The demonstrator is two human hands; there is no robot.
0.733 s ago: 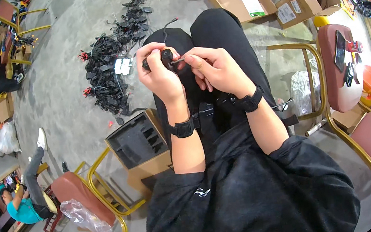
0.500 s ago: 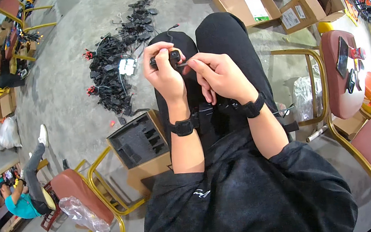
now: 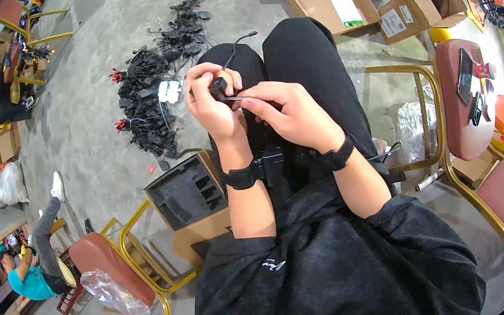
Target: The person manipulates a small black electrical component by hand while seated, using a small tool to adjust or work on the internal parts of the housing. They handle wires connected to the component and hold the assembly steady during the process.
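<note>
My left hand (image 3: 217, 116) is closed around a small black block-shaped device (image 3: 218, 87) above my left thigh. A short black cable (image 3: 235, 47) with a red tip rises from beside it. My right hand (image 3: 296, 112) pinches a thin silvery metal tool (image 3: 233, 99) between thumb and forefinger. The tool's far end meets the lower side of the device, where my left fingers partly hide the contact. Its exact kind is too small to make out. Both wrists wear black straps.
A large pile of black cabled parts (image 3: 147, 101) lies on the concrete floor ahead to the left. Open cardboard boxes (image 3: 315, 10) stand ahead to the right. A foam-lined box (image 3: 185, 193) is by my left leg. Chairs flank me; one seat (image 3: 462, 128) carries a phone (image 3: 465, 76).
The device in my left hand has turned, and its cable now points up and right. My right hand has shifted slightly left and down with the tool.
</note>
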